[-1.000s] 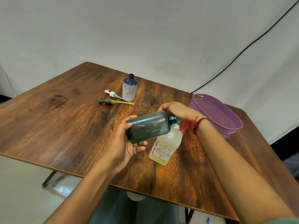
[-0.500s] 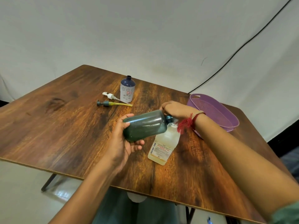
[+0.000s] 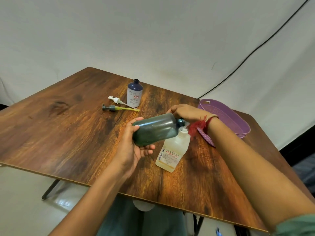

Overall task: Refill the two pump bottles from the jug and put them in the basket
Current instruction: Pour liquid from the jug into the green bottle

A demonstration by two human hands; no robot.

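My left hand (image 3: 134, 150) grips the base of a dark green translucent bottle (image 3: 155, 129). The bottle lies tipped on its side, its open neck pointing right, just above the mouth of the pale labelled jug (image 3: 173, 150), which stands on the table. My right hand (image 3: 187, 113) curls over the dark bottle's shoulder and neck, and its fingertips are hidden. A blue and white bottle (image 3: 134, 94) stands uncapped at the back. Beside it lie a white pump head (image 3: 115, 100) and a dark pump head with a yellow tube (image 3: 117, 108). The purple basket (image 3: 238, 123) sits at the right.
The wooden table (image 3: 68, 133) ends close to me at its front edge and just past the basket on the right. A black cable (image 3: 255, 48) runs down the white backdrop behind the basket.
Both hands keep the dark bottle tipped over the jug in nearly the same pose. Only my view has shifted slightly.
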